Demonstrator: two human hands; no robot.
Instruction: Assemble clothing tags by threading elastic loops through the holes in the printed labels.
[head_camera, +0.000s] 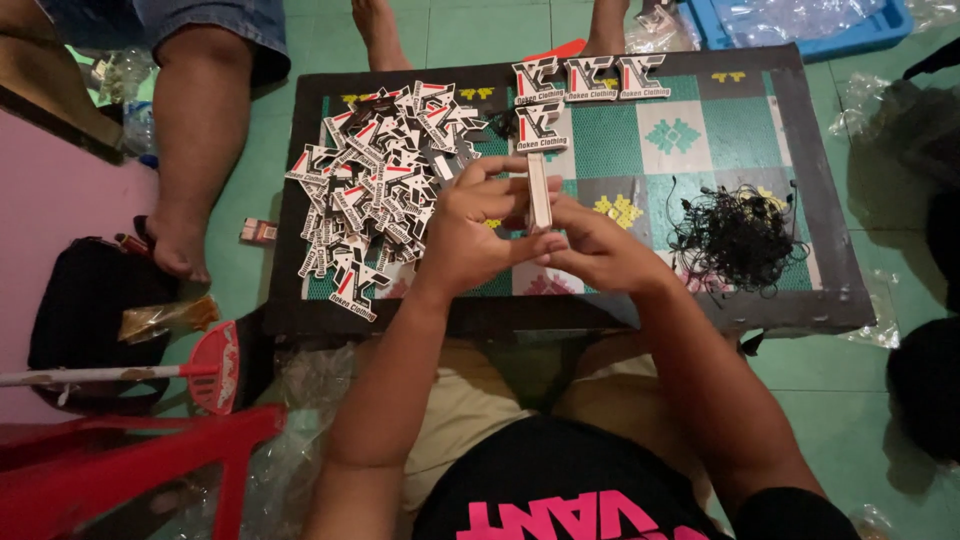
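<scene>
Between both hands' fingers (520, 245): card tag (539, 192), edge-on, upright.

A low table (800, 190) with a green patterned top stands on a green tiled floor (850, 420). Well right of its middle lies a tangle of black strings (737, 236). A second person's bare leg (195, 140) rests beside the table's left edge, and two more feet show beyond the far edge. A small box (258, 231) lies on the floor near that leg. A black bag (85, 300) sits at the left, near a red brush (215, 367) and a red stool (110, 460). A blue tray (800, 35) holds clear plastic bags at the top right.
</scene>
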